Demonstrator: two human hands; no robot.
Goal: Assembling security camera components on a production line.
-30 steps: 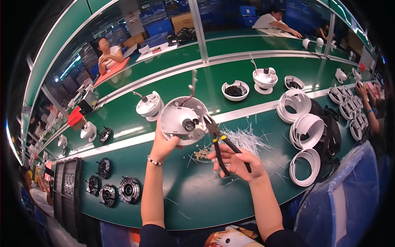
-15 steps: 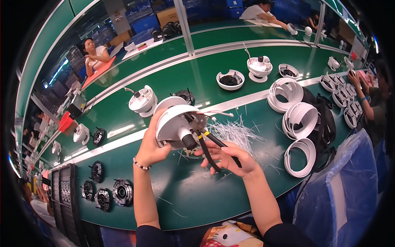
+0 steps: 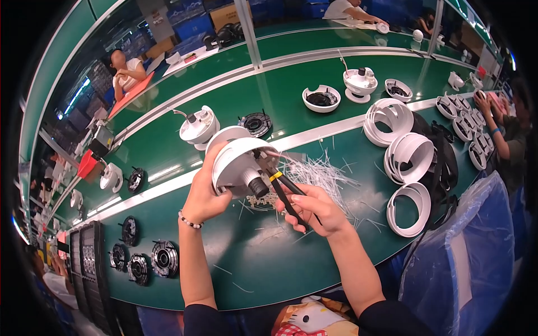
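Near left on a green workbench (image 3: pixel 252 280), four black round parts (image 3: pixel 165 259) lie beside a long black tray (image 3: pixel 89 269). At the near right is a blue bin draped in clear plastic (image 3: pixel 459 252).

In the middle, the left hand (image 3: pixel 206 196) is partly closed around a white dome housing (image 3: pixel 231 166), held tilted above the bench; its black cylinder (image 3: pixel 258 186) points toward the viewer. The right hand (image 3: pixel 316 208) curls around the black handles of pliers (image 3: pixel 288 206), their head at the housing's right side; whether the jaws grip anything is hidden.

Beyond lie white strips (image 3: pixel 322 176), with stacked white rings (image 3: pixel 409 158) to the right. Farther still stand another white housing (image 3: pixel 360 83) and a white bowl (image 3: pixel 321 101).
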